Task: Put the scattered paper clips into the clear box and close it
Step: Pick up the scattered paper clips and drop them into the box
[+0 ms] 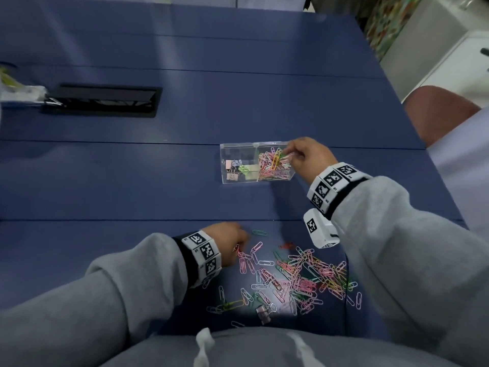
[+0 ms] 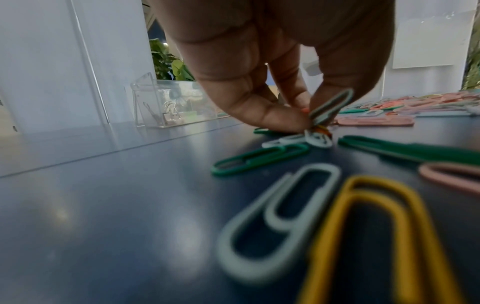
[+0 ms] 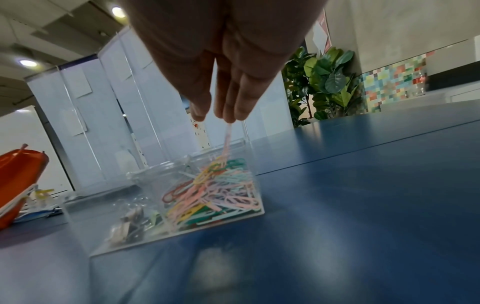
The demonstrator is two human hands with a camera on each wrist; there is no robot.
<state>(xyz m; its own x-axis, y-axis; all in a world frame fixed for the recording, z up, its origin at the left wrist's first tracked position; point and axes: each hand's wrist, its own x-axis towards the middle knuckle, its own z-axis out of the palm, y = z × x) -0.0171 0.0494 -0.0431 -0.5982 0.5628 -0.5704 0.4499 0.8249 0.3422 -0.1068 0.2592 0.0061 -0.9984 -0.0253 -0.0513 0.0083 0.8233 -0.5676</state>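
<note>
A clear two-part box stands mid-table with its hinged lid up at the back. Its right part holds a heap of coloured paper clips; the left part holds binder clips. My right hand hovers over the right part with straight fingers pointing down, and a blurred pink clip hangs just under them. Near me lies the scattered pile of paper clips. At its left edge my left hand pinches a small bunch of clips against the blue table.
A loose binder clip lies at the pile's near side. A black cable hatch is set in the table at far left. An orange object sits left of the box. A brown chair stands past the table's right edge.
</note>
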